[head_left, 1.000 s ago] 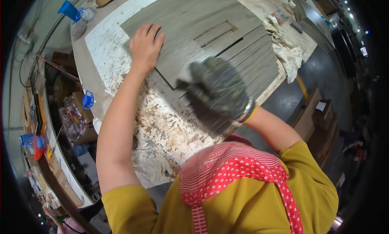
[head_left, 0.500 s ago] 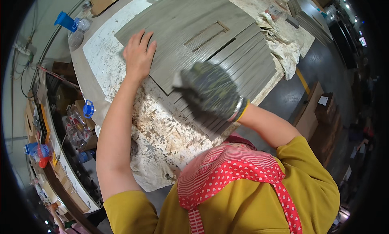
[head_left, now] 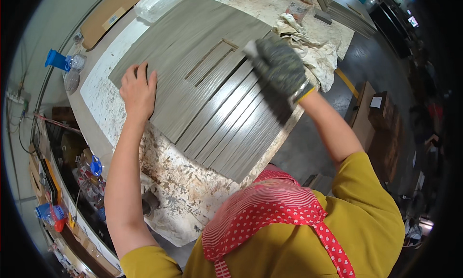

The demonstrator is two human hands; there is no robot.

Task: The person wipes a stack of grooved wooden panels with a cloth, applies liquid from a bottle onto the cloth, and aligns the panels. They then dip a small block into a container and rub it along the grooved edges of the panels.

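Observation:
A large grey wood-grain panel with grooved slats and a rectangular recess lies flat on the stained worktable. My left hand is bare and presses flat, fingers together, on the panel's left edge. My right hand wears a dark speckled glove and rests on the panel's far right part. It is closed over a small pale pad that sticks out past the fingers. The pad touches the panel surface.
Crumpled stained rags lie just beyond the panel, with a bottle and a stack of grey panels behind. A blue cup and cardboard sit at the left. Cluttered shelves run beside the table.
My gloved right hand has slid from the panel's near slats to its far right part. My left hand stays pressed on the left edge.

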